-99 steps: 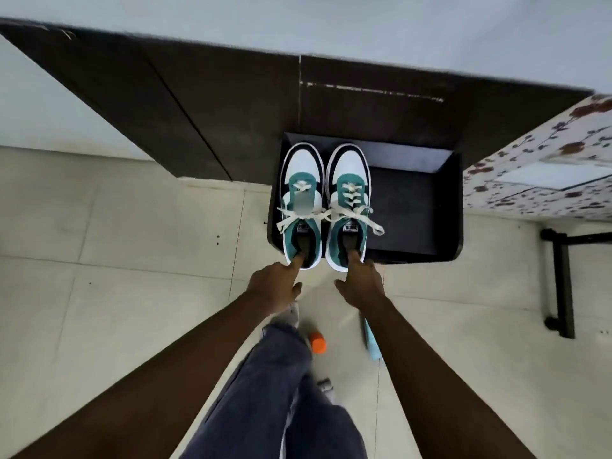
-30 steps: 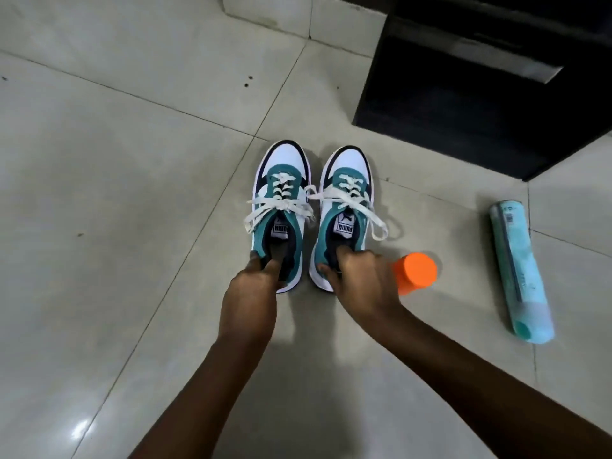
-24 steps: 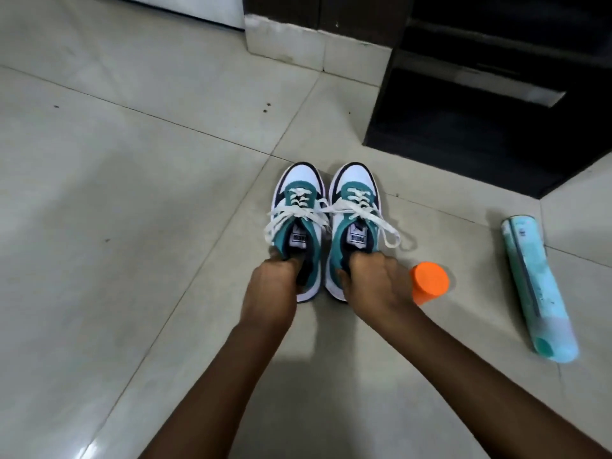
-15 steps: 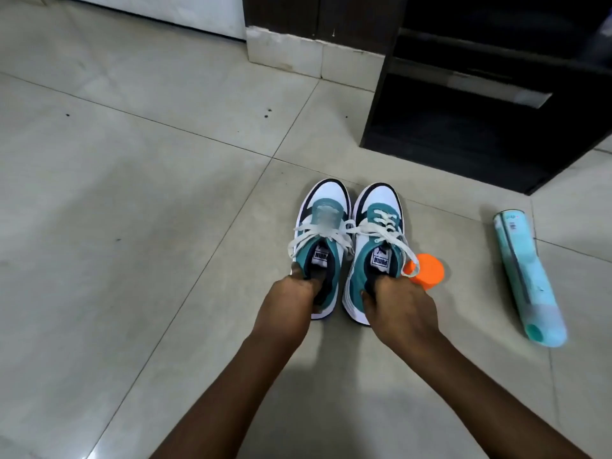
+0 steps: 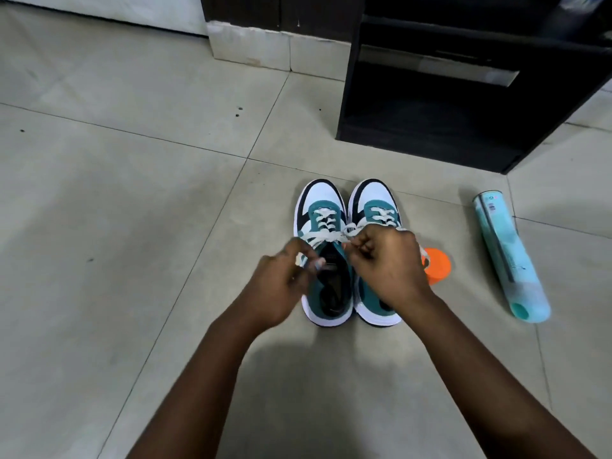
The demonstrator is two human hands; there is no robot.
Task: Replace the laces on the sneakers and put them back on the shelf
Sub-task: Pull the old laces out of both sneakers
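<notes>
the two sneakers [image 5: 347,253] stand side by side on the floor [image 5: 116,226] at frame centre, below the dark shelf [image 5: 447,104]. the left hand [image 5: 281,286] and the right hand [image 5: 387,260] each pinch the white laces [image 5: 326,235] of the left-side sneaker. an orange cap [image 5: 438,265] and a teal bottle [image 5: 506,260] lie to the right.

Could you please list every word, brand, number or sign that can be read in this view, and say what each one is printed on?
No text can be read.
Pale turquoise cylindrical tube lying on the tiled floor: small label with pink marks near its far end, too small and blurred to read.
Left teal, white and black sneaker: tongue tag blurred behind the left hand.
Right matching sneaker: tongue hidden by the right hand.
</notes>
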